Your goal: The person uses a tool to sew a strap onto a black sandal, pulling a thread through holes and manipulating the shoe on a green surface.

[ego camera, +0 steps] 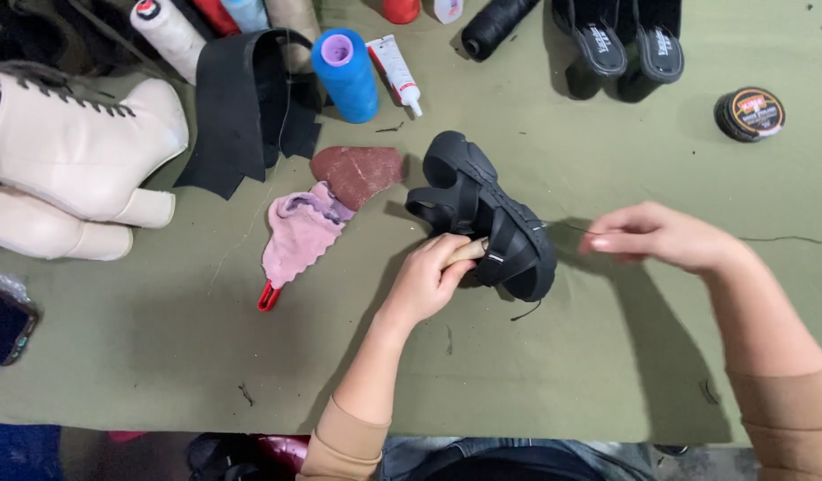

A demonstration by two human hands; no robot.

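We grip a wooden tool handle [467,251] in our left hand [426,281], its fingers clenched around it, pressing against the black sandal [482,214] that rests tilted on the green counter [161,338]. Our right hand [660,236] pinches a thin thread [567,226] running from the sandal. Just left of the sandal lie a pink cloth [299,233] and a reddish leather scrap [357,172]; a blue thread spool [344,73] stands farther back.
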